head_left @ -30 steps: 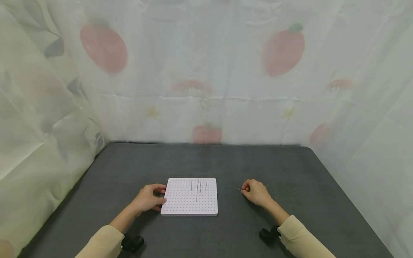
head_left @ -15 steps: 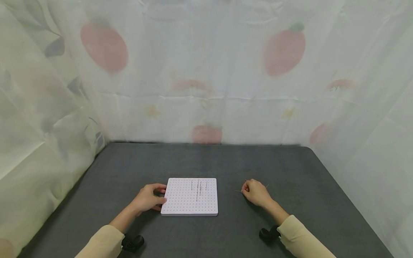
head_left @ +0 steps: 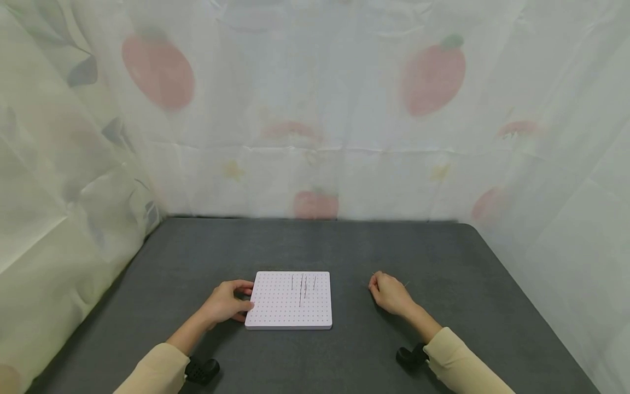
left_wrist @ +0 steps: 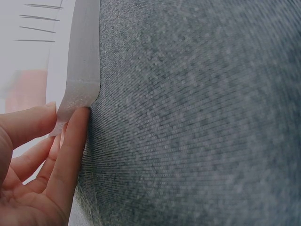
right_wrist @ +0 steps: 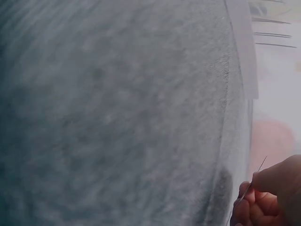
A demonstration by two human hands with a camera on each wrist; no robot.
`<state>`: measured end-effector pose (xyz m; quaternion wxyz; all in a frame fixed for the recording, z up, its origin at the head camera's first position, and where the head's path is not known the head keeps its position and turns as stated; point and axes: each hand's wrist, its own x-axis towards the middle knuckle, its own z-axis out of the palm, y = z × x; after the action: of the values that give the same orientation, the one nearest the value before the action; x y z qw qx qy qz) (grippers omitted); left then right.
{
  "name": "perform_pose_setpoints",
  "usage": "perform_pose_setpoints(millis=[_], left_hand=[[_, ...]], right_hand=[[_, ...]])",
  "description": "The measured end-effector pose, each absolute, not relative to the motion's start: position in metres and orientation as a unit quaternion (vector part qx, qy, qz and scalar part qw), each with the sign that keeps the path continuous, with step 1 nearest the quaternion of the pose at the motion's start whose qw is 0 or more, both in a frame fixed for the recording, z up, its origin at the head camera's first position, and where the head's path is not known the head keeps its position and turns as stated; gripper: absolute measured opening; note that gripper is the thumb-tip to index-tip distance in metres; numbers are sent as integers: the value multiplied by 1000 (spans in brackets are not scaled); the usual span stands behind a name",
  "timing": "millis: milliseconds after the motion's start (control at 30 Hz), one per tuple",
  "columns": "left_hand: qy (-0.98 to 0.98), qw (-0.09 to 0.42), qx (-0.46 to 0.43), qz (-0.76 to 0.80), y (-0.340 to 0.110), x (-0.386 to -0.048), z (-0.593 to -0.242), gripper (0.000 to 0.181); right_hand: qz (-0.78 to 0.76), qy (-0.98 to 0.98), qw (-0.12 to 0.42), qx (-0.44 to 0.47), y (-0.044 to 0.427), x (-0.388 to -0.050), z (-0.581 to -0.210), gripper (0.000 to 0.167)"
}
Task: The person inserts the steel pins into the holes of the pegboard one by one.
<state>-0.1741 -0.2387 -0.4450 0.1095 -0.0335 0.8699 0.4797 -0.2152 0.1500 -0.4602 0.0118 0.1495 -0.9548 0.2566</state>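
A white board with rows of small holes lies on the dark table, with several thin needles standing upright in its rear right part. My left hand holds the board's left edge; in the left wrist view the thumb lies on the upper face while fingers press its side near the corner. Right of the board, a little above the table, my right hand pinches a thin needle between thumb and curled fingers. Much of that needle is hidden by the fingers.
Thin slivers, perhaps other needles, show just beyond my right hand. The grey tabletop ends at a pale curtain printed with red fruit. Black wrist devices hang below both sleeves.
A needle tip stuck out left of my right hand and swung slightly; now it no longer shows there in the head view. My left hand and the board stay in place.
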Motion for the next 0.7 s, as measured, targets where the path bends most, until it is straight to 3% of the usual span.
perform_pose_setpoints(millis=[700], left_hand=[[872, 111, -35, 475, -238, -174, -444, 55]], right_hand=[[354, -914, 35, 193, 122, -219, -448, 5]])
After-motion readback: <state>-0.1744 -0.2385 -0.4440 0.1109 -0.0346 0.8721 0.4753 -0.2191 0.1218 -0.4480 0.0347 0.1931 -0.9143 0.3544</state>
